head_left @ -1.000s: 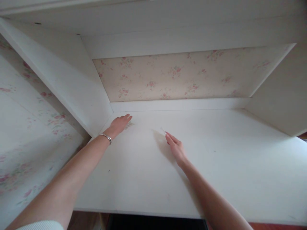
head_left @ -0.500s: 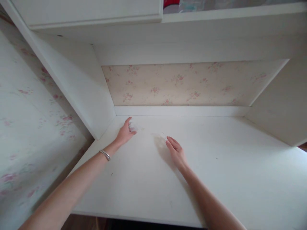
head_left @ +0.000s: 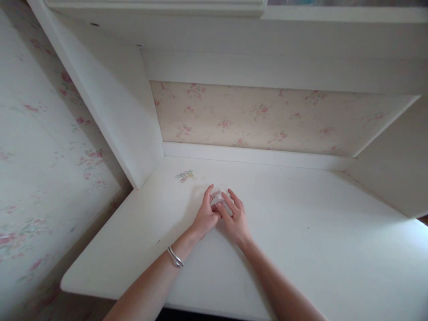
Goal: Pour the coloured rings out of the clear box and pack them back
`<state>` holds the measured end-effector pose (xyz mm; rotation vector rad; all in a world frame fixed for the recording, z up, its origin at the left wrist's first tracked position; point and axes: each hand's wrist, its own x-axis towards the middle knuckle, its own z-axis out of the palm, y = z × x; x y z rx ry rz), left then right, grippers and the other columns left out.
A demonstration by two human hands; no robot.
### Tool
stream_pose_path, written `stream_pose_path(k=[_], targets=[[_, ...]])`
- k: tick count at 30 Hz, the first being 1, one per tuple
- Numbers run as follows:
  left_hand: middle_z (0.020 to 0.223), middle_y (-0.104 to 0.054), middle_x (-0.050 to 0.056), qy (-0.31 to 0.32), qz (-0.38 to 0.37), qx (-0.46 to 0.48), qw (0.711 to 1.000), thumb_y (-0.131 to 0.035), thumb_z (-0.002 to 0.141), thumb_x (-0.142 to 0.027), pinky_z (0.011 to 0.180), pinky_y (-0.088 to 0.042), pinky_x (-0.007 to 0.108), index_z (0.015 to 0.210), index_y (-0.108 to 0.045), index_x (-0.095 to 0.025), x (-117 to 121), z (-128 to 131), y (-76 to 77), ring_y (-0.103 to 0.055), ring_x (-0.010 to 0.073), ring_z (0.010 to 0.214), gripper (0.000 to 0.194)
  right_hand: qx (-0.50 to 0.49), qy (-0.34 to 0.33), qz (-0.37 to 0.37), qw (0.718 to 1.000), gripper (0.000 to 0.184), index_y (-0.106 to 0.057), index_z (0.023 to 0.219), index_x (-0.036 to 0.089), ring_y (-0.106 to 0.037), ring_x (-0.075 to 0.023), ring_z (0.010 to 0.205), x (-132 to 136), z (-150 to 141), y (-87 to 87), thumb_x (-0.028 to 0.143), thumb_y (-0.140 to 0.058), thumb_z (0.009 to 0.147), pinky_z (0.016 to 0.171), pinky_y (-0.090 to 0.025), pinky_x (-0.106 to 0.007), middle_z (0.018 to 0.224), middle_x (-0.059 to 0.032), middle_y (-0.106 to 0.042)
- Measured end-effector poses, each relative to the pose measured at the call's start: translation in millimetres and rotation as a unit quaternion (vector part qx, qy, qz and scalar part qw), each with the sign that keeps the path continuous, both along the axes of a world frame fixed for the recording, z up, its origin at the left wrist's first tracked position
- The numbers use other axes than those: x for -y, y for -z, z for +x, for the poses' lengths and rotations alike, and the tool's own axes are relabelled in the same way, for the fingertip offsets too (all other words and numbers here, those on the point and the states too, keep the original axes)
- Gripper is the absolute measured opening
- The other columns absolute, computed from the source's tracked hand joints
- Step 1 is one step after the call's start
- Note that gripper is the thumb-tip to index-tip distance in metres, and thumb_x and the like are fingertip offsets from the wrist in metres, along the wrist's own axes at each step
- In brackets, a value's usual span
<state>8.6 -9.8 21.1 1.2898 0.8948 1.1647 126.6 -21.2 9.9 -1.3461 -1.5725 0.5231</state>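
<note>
A small clear plastic box (head_left: 218,193) is held between both hands above the white desk (head_left: 284,249). My left hand (head_left: 205,217) is closed around its left side, thumb up along the edge. From the right, my right hand (head_left: 237,221) grips the box, with fingers lying over its top and side. Whether the box has a lid on it, I cannot make out. Beyond my left hand lies a loose pile of small pale coloured rings (head_left: 186,176), thin like little elastic bands. One single ring (head_left: 203,178) lies just right of the pile.
A white side panel (head_left: 117,98) rises at the left, and an overhead shelf (head_left: 234,35) spans the top. Floral wallpaper (head_left: 227,116) shows behind the desk. A tiny dark speck (head_left: 158,241) lies near the left forearm.
My left hand has moved right and nearer with the clear box, uncovering the ring pile. My right hand has come left to meet it. The camera has tilted down.
</note>
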Motion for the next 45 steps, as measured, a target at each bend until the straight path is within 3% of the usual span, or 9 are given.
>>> stream_pose_path(k=[4, 8, 11, 14, 18, 24, 30, 37, 45], targets=[[0.137, -0.044, 0.007, 0.025, -0.056, 0.038, 0.997, -0.052, 0.07, -0.002, 0.08, -0.051, 0.029, 0.139, -0.017, -0.034, 2, -7, -1.2, -0.06, 0.0165, 0.1, 0.084, 0.039, -0.008, 0.007, 0.999, 0.036, -0.061, 0.117, 0.031, -0.037, -0.0259, 0.126, 4, 5, 5.8, 0.043, -0.05, 0.086, 0.102, -0.033, -0.047, 0.142, -0.0039, -0.039], [0.122, -0.056, 0.007, 0.019, -0.116, 0.133, 0.984, -0.058, 0.078, -0.018, 0.078, -0.049, 0.028, 0.134, -0.034, -0.03, 4, -9, -5.0, -0.059, 0.0178, 0.1, 0.062, 0.03, -0.015, 0.022, 0.999, 0.03, -0.066, 0.109, 0.031, -0.044, -0.0254, 0.119, 8, 8, 9.0, 0.04, -0.057, 0.082, 0.097, -0.039, -0.044, 0.139, -0.0059, -0.042], [0.108, -0.06, 0.007, -0.02, -0.136, 0.13, 0.982, -0.061, 0.079, -0.037, 0.067, -0.05, 0.025, 0.127, -0.044, -0.028, 2, -10, -6.1, -0.061, 0.0174, 0.088, 0.052, -0.024, -0.035, 0.017, 0.999, 0.029, -0.068, 0.104, 0.029, -0.048, -0.0241, 0.114, 12, 9, 7.6, 0.04, -0.061, 0.078, 0.094, -0.041, -0.041, 0.135, -0.0062, -0.046], [0.104, -0.06, 0.006, -0.029, -0.138, 0.117, 0.983, -0.061, 0.079, -0.043, 0.066, -0.051, 0.027, 0.121, -0.049, -0.027, -1, -13, -5.1, -0.062, 0.0169, 0.083, 0.047, -0.131, -0.035, -0.019, 0.991, 0.035, -0.065, 0.11, 0.026, -0.054, -0.0225, 0.106, 11, 10, 6.3, 0.042, -0.06, 0.079, 0.086, -0.047, -0.037, 0.125, -0.0078, -0.054], [0.105, -0.06, 0.006, 0.006, -0.147, 0.121, 0.982, -0.063, 0.079, -0.041, 0.071, -0.054, 0.034, 0.12, -0.049, -0.028, -2, -12, -2.0, -0.062, 0.0186, 0.087, 0.045, -0.248, 0.004, -0.08, 0.965, 0.047, -0.058, 0.119, 0.024, -0.058, -0.0209, 0.098, 4, 13, 7.6, 0.046, -0.06, 0.077, 0.082, -0.048, -0.035, 0.118, -0.008, -0.06], [0.114, -0.057, 0.009, 0.056, -0.15, 0.131, 0.978, -0.062, 0.081, -0.036, 0.08, -0.053, 0.041, 0.126, -0.045, -0.028, 4, -8, 2.4, -0.062, 0.0203, 0.093, 0.048, -0.338, -0.033, -0.148, 0.929, 0.055, -0.055, 0.125, 0.022, -0.057, -0.0227, 0.105, 0, 17, 9.6, 0.048, -0.061, 0.077, 0.088, -0.046, -0.037, 0.12, -0.0067, -0.06], [0.123, -0.053, 0.01, 0.066, -0.162, 0.126, 0.976, -0.063, 0.08, -0.033, 0.082, -0.053, 0.042, 0.128, -0.042, -0.028, 6, -9, 0.6, -0.06, 0.0217, 0.098, 0.053, -0.339, -0.029, -0.151, 0.928, 0.055, -0.057, 0.123, 0.02, -0.055, -0.0237, 0.108, 0, 19, 12.4, 0.048, -0.061, 0.076, 0.088, -0.045, -0.037, 0.12, -0.0064, -0.06], [0.122, -0.054, 0.011, 0.074, -0.204, 0.109, 0.97, -0.06, 0.081, -0.04, 0.076, -0.054, 0.04, 0.128, -0.04, -0.028, 7, -10, -7.5, -0.061, 0.0229, 0.096, 0.053, -0.341, -0.037, -0.152, 0.927, 0.062, -0.048, 0.131, 0.024, -0.061, -0.0202, 0.092, 0, 17, 12.6, 0.051, -0.058, 0.077, 0.077, -0.049, -0.033, 0.118, -0.0065, -0.062], [0.116, -0.059, 0.01, 0.077, -0.219, 0.108, 0.967, -0.06, 0.081, -0.041, 0.073, -0.054, 0.039, 0.133, -0.036, -0.029, 7, -11, -10.8, -0.064, 0.0225, 0.09, 0.059, -0.32, -0.034, -0.144, 0.936, 0.055, -0.051, 0.127, 0.024, -0.06, -0.0203, 0.092, 1, 17, 13.2, 0.052, -0.054, 0.08, 0.076, -0.05, -0.033, 0.118, -0.0067, -0.061]])
